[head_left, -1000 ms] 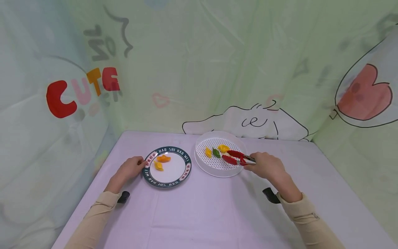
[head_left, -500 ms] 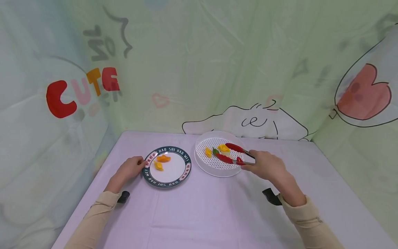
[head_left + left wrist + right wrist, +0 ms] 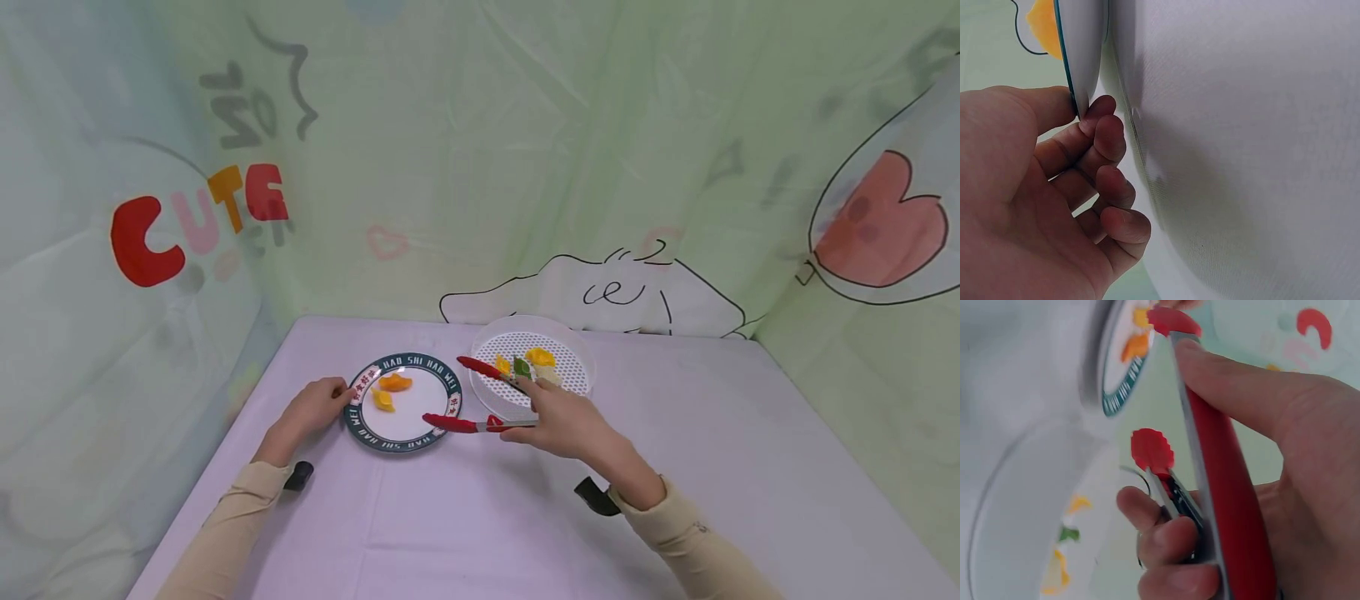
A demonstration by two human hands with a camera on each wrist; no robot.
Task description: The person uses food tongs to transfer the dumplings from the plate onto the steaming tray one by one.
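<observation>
My left hand (image 3: pixel 315 408) pinches the left rim of a white plate (image 3: pixel 418 404) with a dark green lettered border; the left wrist view shows thumb and fingertips at its edge. On the plate lie an orange dumpling-shaped piece (image 3: pixel 395 382) and a yellow dumpling-shaped piece (image 3: pixel 382 400). My right hand (image 3: pixel 566 421) holds red-tipped metal tongs (image 3: pixel 453 424). Their arms are spread wide with nothing between the tips; the lower tip overlaps the plate's right side. Thumb and fingers lie on opposite arms of the tongs (image 3: pixel 1222 475) in the right wrist view.
Right of the plate stands a round white perforated basket (image 3: pixel 583 362), partly behind the tongs and right hand. In it are yellow pieces (image 3: pixel 540 357), a green piece (image 3: pixel 521 367) and a pale piece (image 3: pixel 549 375). A printed cloth wall (image 3: pixel 420 275) rises behind the table.
The right hand has moved left from the basket toward the plate with the tongs. The tongs, nearly closed earlier, have spread wide. The left hand and the plate have stayed in place.
</observation>
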